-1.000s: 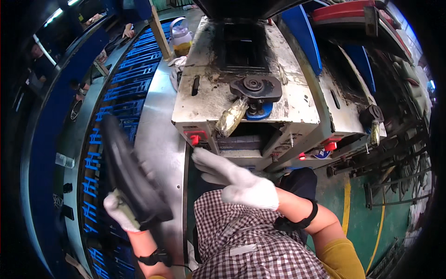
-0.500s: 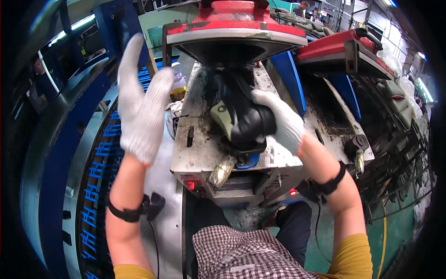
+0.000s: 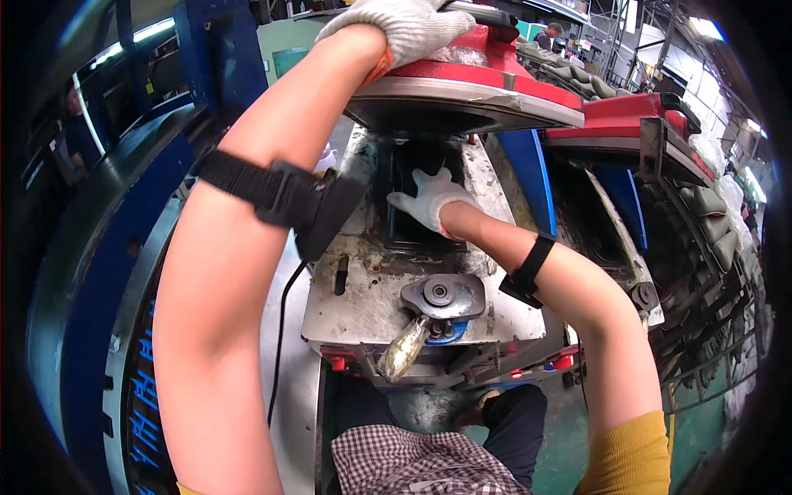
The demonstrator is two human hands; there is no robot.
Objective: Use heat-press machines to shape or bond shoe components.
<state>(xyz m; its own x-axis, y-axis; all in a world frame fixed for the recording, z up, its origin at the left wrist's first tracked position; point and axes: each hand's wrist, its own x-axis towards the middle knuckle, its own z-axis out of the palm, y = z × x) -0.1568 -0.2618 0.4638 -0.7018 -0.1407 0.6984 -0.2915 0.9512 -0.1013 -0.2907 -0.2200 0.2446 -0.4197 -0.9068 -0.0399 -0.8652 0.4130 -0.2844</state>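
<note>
- Grip, right hand (image 3: 433, 202): gloved fingers stand apart, nothing seen between them; palm appears turned down over the dark recess (image 3: 412, 239) in the machine top (image 3: 371, 289). Contact with the recess floor cannot be confirmed.
- Grip, left hand (image 3: 404, 29): gloved, laid across the upper part of the red lid (image 3: 495, 73), fingers directed at its black bar (image 3: 497, 16). Whether they close on the bar cannot be told from this angle.
- Red lid: raised above the recess, dark underside facing down, a gap between it and the right hand.
- Principal hazard, as judged: the lid could trap the right hand if it dropped; a slipping left hand or a weak lid support would be the cause.
- Secondary hazard, as judged: the black cable (image 3: 285, 330) hanging beside the left forearm could snag on the machine's edge, owing to its loose run.
- Left arm: lifted high, forearm slanting up and rightward, black strap (image 3: 247, 186) around it.
- Right arm: lower, elbow bent outward, forearm angled inward to the recess, black band (image 3: 532, 268) around it.
- Surroundings: dark round fixture (image 3: 441, 290) with wrapped lever (image 3: 404, 351) on the near side; blue panel (image 3: 540, 181) at right.
</note>
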